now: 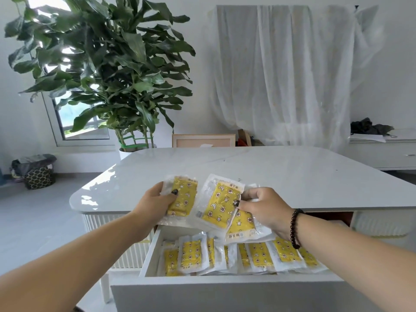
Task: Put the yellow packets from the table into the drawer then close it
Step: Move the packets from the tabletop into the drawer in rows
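The left grip (157,199) pinches one yellow packet (182,195) and the right grip (263,207) grasps more packets (219,206) above the open drawer (225,282) at the worktop (270,172) edge.

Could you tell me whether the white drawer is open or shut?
Open: the white drawer is pulled out under the tabletop, with yellow patterned packets visible inside.

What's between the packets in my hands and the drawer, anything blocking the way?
Nothing visible. The left hand and right hand hold yellow packets at the table edge, right above the open drawer, which already holds more packets.
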Tool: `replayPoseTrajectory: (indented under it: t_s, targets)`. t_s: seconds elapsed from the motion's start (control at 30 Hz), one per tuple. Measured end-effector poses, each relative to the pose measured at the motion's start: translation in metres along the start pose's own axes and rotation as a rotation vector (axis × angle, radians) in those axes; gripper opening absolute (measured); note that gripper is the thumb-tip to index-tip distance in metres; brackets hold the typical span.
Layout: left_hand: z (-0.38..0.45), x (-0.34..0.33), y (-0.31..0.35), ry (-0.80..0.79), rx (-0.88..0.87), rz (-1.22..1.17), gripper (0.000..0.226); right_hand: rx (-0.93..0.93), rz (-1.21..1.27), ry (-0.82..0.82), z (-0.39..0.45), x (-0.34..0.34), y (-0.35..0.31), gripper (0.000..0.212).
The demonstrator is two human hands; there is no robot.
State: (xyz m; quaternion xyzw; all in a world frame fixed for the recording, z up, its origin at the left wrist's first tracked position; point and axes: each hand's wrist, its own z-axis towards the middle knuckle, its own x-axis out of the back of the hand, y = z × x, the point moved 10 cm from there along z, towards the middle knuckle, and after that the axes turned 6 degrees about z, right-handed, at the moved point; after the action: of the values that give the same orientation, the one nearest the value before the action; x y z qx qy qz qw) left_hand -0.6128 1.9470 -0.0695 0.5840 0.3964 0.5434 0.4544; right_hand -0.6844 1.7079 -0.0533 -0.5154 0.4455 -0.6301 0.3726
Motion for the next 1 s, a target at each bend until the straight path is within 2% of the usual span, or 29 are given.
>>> replayPoseTrajectory:
  t_s: [0.17,0.2,0.3,0.33,0.47,0.6,0.8,0.93,1.0]
  targets:
    - [-0.011,-0.025,-0.002,-0.139,-0.025,0.019,0.017,0.032,-0.121,-0.017,0.002,-0.016,0.002,0.010]
    - [-0.014,-0.031,-0.002,-0.171,-0.032,0.050,0.025,0.036,-0.125,-0.017,0.003,-0.019,0.002,0.010]
    - [-0.019,-0.044,-0.006,-0.220,-0.048,0.191,0.075,0.042,-0.137,-0.029,0.002,-0.029,0.004,0.013]
    - [-0.020,-0.047,-0.006,-0.223,-0.050,0.208,0.078,0.045,-0.143,-0.030,0.002,-0.031,0.005,0.014]
    - [-0.016,-0.041,0.000,-0.151,-0.071,0.189,0.044,0.032,-0.108,0.024,0.004,-0.027,0.007,0.003]
    - [-0.009,-0.029,0.004,-0.090,-0.063,0.094,0.046,0.035,-0.086,0.104,0.006,-0.013,0.004,0.004]
    - [-0.018,-0.056,-0.009,-0.253,0.008,0.119,0.038,0.058,-0.139,0.027,0.000,-0.026,0.001,0.011]
    - [-0.016,-0.046,-0.011,-0.142,0.030,0.171,0.084,0.062,-0.154,0.078,-0.001,-0.016,0.000,0.020]
    - [-0.015,-0.036,-0.003,-0.063,-0.001,0.187,0.092,0.126,-0.109,0.139,-0.002,-0.003,-0.009,0.023]
